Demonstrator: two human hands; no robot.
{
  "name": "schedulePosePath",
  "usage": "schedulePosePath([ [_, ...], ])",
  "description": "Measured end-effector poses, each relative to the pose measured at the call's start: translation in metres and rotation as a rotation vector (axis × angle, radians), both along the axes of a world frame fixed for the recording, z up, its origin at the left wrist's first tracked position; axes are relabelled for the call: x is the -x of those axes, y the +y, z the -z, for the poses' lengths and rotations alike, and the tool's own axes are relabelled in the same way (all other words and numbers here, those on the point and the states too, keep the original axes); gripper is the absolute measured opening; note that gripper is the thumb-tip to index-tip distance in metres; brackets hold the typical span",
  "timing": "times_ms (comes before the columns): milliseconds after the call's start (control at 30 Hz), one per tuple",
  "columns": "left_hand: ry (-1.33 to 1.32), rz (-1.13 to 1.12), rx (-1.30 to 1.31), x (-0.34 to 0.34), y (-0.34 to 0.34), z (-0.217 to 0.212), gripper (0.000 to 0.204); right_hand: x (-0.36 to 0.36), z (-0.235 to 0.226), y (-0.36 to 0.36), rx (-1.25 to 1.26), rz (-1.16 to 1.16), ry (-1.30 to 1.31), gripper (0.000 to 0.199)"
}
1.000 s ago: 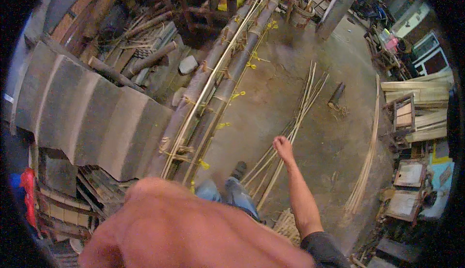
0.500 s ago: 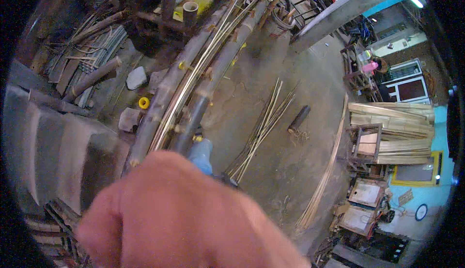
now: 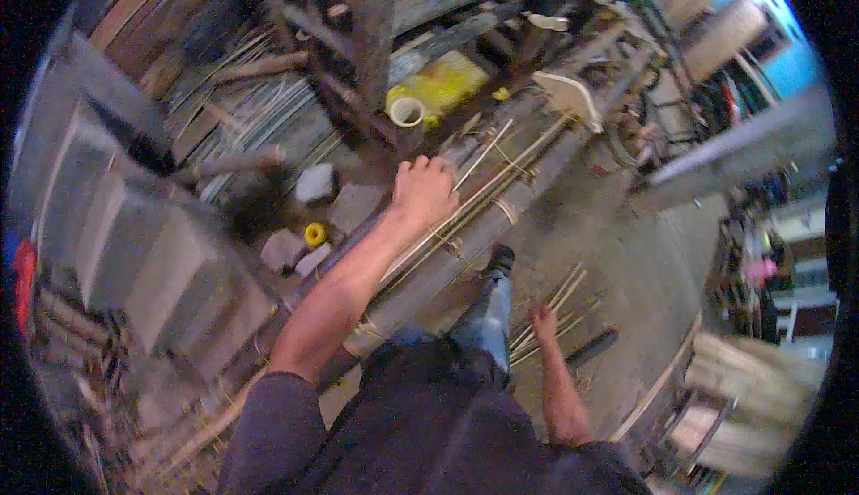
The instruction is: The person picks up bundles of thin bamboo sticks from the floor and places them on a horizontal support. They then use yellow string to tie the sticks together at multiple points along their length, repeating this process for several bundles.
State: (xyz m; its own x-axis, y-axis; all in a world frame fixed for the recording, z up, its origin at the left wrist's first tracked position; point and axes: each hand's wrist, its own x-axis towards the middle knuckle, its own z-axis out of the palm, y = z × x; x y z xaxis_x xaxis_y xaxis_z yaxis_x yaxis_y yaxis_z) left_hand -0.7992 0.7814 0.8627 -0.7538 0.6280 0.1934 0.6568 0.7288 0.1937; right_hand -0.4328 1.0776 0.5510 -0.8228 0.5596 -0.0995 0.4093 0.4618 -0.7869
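My left hand reaches out over long, thin bamboo strips lying along a pair of thick bamboo poles. Its fingers curl down beside the far pole, and what lies under the palm is hidden. One pale strip runs out from beside this hand toward the far end of the poles. Low at my right side, my right hand is closed, its fingers small and blurred. Behind it, in line of sight, are loose strips over the floor; whether it grips any is not visible.
Pale stone blocks and a yellow ring lie left of the poles. Beyond stands a wooden frame with a whitish cup-like tube. A dark pole piece rests on the floor; stacked bamboo slats are at right.
The large blurred hand that covered the lower middle is no longer close to the view. Now my left arm extends over the poles and my right arm hangs lower right. The whole view has shifted.
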Motion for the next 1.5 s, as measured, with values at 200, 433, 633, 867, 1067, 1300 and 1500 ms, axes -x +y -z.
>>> schedulePosePath([
  [200,-0.101,-0.096,-0.231,-0.053,-0.013,-0.066,0.045,0.315,-0.369,-0.031,0.966,-0.472,0.237,0.036],
  [433,0.043,-0.079,-0.350,-0.045,0.078,-0.207,0.048,0.383,-0.456,0.129,0.947,-0.712,0.278,0.049],
  [633,0.160,-0.144,-0.355,-0.049,0.096,-0.242,0.041,0.403,-0.460,0.154,0.738,-0.939,0.328,0.048],
  [867,0.177,-0.129,-0.216,-0.073,0.106,-0.272,0.031,0.438,-0.427,0.143,0.841,-0.676,0.236,0.027],
  [1067,0.182,-0.016,-0.382,-0.101,0.123,-0.287,0.031,0.389,-0.519,0.135,0.630,-0.939,0.670,0.040],
  [1300,-0.635,-0.427,-0.197,-0.059,0.080,-0.174,0.046,0.400,-0.464,0.113,0.969,-0.360,0.424,0.032],
  [1500,-0.815,-0.469,-0.175,-0.046,0.061,-0.099,0.038,0.367,-0.486,0.015,1.095,-0.740,0.608,0.031],
])
